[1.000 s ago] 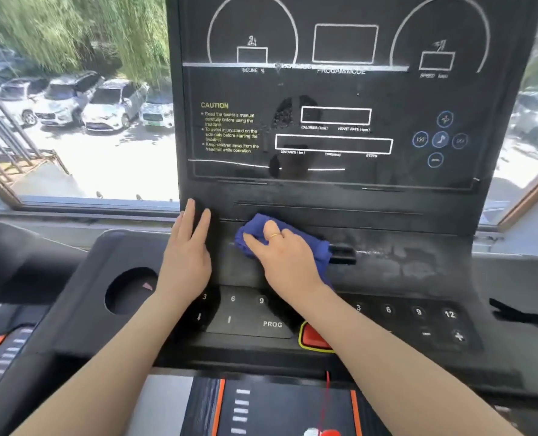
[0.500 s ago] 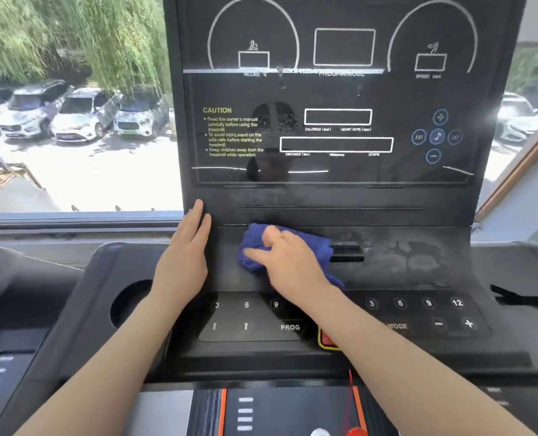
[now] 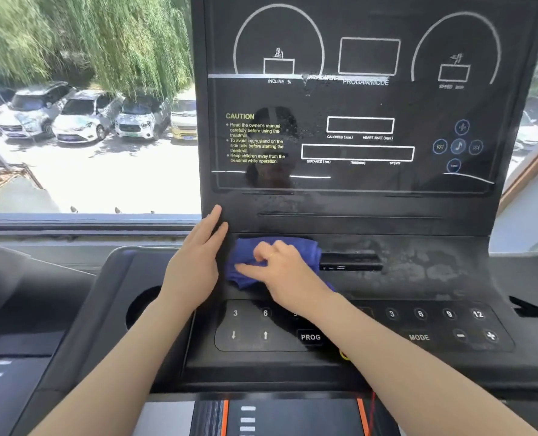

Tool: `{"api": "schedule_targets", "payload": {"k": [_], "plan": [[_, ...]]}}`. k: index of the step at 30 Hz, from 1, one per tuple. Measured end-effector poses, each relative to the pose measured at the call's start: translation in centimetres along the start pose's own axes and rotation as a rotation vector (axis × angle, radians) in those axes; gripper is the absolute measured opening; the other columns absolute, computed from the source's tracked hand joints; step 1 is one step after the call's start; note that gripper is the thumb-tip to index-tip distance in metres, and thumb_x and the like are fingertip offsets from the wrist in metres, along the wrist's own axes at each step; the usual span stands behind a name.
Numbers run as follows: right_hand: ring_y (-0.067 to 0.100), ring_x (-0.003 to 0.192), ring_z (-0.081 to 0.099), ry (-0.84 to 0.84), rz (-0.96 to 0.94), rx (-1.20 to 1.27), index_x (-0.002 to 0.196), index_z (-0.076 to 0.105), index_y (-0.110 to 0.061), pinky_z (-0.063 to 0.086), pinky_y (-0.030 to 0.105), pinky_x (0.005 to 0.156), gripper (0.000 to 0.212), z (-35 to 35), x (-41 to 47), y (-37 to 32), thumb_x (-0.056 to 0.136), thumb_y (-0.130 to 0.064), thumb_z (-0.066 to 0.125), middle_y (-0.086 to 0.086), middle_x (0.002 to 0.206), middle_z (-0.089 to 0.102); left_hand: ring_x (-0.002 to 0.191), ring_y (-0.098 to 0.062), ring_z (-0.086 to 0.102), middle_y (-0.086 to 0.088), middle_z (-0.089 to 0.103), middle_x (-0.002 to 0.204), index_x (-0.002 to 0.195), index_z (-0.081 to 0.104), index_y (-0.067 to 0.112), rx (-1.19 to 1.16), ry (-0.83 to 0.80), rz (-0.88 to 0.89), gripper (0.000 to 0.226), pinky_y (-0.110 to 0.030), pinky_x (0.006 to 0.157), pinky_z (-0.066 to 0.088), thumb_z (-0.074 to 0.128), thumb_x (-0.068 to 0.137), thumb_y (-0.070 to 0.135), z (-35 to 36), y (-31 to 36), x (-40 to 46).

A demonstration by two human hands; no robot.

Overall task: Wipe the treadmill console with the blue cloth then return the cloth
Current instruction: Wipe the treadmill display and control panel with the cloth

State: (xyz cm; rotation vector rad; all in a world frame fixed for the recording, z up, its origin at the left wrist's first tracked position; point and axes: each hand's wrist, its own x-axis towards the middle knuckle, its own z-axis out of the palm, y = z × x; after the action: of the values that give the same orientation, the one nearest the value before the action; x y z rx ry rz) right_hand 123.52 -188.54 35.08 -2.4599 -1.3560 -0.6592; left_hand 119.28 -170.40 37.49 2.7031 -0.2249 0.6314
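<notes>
The black treadmill console (image 3: 418,272) fills the view, with an upright display panel (image 3: 356,105) above a dusty sloped shelf. A bunched blue cloth (image 3: 245,251) lies on the shelf's left part, just under the display. My right hand (image 3: 280,269) presses down on the cloth, fingers curled over it. My left hand (image 3: 195,262) rests flat on the console's left side, fingers together, its thumb edge next to the cloth. It holds nothing.
A dark slot (image 3: 349,262) sits right of the cloth, with dust patches (image 3: 434,265) beyond. A button pad (image 3: 365,328) runs below my hands. A round cup holder (image 3: 142,306) is at the left. A window (image 3: 82,121) shows parked cars.
My right hand and the cloth have shifted a little left along the shelf, closer to my left hand. The camera view has drifted to the right and down. My left hand stays planted.
</notes>
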Motion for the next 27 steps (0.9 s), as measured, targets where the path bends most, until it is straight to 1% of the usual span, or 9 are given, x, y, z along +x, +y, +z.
{"api": "schedule_targets", "payload": {"k": [3, 6, 8, 12, 16, 18, 20, 23, 27], "plan": [[0.022, 0.058, 0.045, 0.040, -0.110, -0.164, 0.102, 0.071, -0.024, 0.031, 0.027, 0.051, 0.050, -1.0, 2.1, 0.4, 0.072, -0.007, 0.036, 0.005, 0.080, 0.056, 0.129, -0.028, 0.041, -0.008, 0.030, 0.148, 0.132, 0.046, 0.001, -0.046, 0.071, -0.057, 0.054, -0.030, 0.095, 0.039, 0.037, 0.080, -0.013, -0.5, -0.2, 0.6], [0.022, 0.057, 0.044, 0.229, 0.017, -0.311, 0.105, 0.070, -0.022, 0.023, 0.027, 0.051, 0.048, -3.2, 4.0, 2.2, 0.069, -0.003, 0.046, 0.007, 0.078, 0.057, 0.136, -0.033, 0.028, -0.019, 0.027, 0.148, 0.135, 0.041, 0.001, -0.093, 0.163, -0.084, 0.055, -0.038, 0.109, 0.024, 0.031, 0.082, -0.007, -0.3, -0.2, 0.9], [0.023, 0.055, 0.043, 0.289, 0.086, -0.316, 0.106, 0.069, -0.019, 0.023, 0.026, 0.050, 0.049, -3.2, 4.1, 2.1, 0.068, 0.001, 0.047, 0.009, 0.077, 0.057, 0.140, -0.026, 0.019, -0.015, 0.020, 0.151, 0.140, 0.032, 0.004, -0.170, 0.146, -0.167, 0.054, -0.025, 0.110, 0.016, 0.032, 0.088, -0.010, -0.2, 0.1, 1.0], [0.025, 0.047, 0.049, 0.068, 0.186, -0.093, 0.103, 0.069, -0.022, 0.033, 0.021, 0.037, 0.043, 0.0, 2.4, -1.0, 0.062, -0.008, 0.067, 0.009, 0.078, 0.055, 0.140, -0.016, 0.017, -0.008, 0.016, 0.153, 0.143, 0.023, 0.003, -0.306, 0.039, -0.278, 0.054, -0.004, 0.102, 0.010, 0.031, 0.091, -0.010, 0.0, 0.2, 0.4], [0.021, 0.035, 0.035, -0.076, 0.032, 0.003, 0.090, 0.072, -0.018, 0.032, 0.019, 0.030, 0.034, -0.5, 1.7, -0.9, 0.059, -0.007, 0.066, 0.008, 0.070, 0.050, 0.130, -0.002, 0.015, -0.006, 0.017, 0.152, 0.142, 0.025, 0.004, -0.295, -0.021, -0.262, 0.055, 0.010, 0.091, 0.004, 0.031, 0.090, -0.012, -0.3, -0.4, -0.2], [0.020, 0.034, 0.029, -0.117, -0.023, -0.059, 0.088, 0.072, -0.021, 0.023, 0.016, 0.032, 0.035, -1.8, 0.8, 0.1, 0.055, -0.007, 0.072, 0.007, 0.067, 0.050, 0.131, -0.002, 0.017, -0.004, 0.018, 0.152, 0.142, 0.028, 0.005, -0.290, -0.015, -0.268, 0.055, 0.010, 0.091, 0.004, 0.031, 0.090, -0.012, -0.5, -0.4, -0.2], [0.021, 0.032, 0.036, -0.157, -0.006, -0.115, 0.086, 0.072, -0.024, 0.018, 0.016, 0.036, 0.041, -2.6, -0.3, 0.9, 0.048, -0.014, 0.083, 0.005, 0.066, 0.050, 0.136, -0.007, 0.020, -0.003, 0.020, 0.152, 0.142, 0.030, 0.006, -0.287, -0.013, -0.282, 0.055, 0.010, 0.092, 0.004, 0.032, 0.090, -0.011, -0.6, -0.6, -0.2], [0.020, 0.033, 0.042, -0.169, 0.054, -0.133, 0.086, 0.072, -0.024, 0.018, 0.014, 0.038, 0.044, -2.3, -0.3, 0.4, 0.045, -0.015, 0.087, 0.005, 0.064, 0.052, 0.139, -0.013, 0.022, 0.000, 0.018, 0.153, 0.143, 0.028, 0.009, -0.270, -0.020, -0.280, 0.056, 0.009, 0.090, 0.006, 0.032, 0.090, -0.010, -0.5, -0.6, -0.3], [0.021, 0.039, 0.045, -0.110, 0.057, -0.084, 0.094, 0.072, -0.021, 0.023, 0.014, 0.036, 0.043, -0.8, 1.5, -0.6, 0.054, -0.008, 0.083, 0.008, 0.065, 0.051, 0.138, -0.017, 0.026, 0.000, 0.013, 0.155, 0.144, 0.023, 0.009, -0.195, -0.004, -0.298, 0.057, -0.010, 0.091, 0.025, 0.033, 0.091, -0.009, -0.2, 0.5, -0.2]]}}
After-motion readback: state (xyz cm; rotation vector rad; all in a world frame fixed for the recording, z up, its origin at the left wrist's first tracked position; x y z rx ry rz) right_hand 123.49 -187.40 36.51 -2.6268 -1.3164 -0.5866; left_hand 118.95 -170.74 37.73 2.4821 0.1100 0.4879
